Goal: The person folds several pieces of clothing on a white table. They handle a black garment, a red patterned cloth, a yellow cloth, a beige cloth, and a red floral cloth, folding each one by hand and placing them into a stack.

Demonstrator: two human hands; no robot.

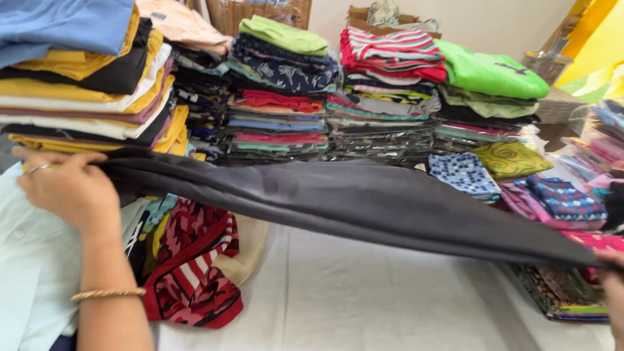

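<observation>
A long dark grey piece of smooth woven cloth [364,201] is held stretched across the scene above a table covered with a white sheet [364,299], and everything else is placed here relative to that cloth. Its upper-left end is gripped by the left hand [62,188], whose fingers are curled over the edge; a ring is worn on one finger and a thin gold bangle [107,294] on the wrist. Its lower-right end is held by the right hand [611,273], of which only a small part is seen at the frame edge, closed on the cloth. Behind the cloth, a woven wicker basket [234,14] and a brown cardboard box [364,14] are seen at the back; patterned fabric shows in the box, while the basket's contents cannot be told. In front of these, tall stacks of folded garments [279,91] in many colours are lined up, a bright green folded shirt [491,73] lying on top of one stack. Under the cloth's left end, a red, white and black patterned fabric [195,273] is heaped on the sheet. Beside the cloth's right end, packets of printed fabric in clear wrapping [559,201] are piled, partly hidden by the cloth.
</observation>
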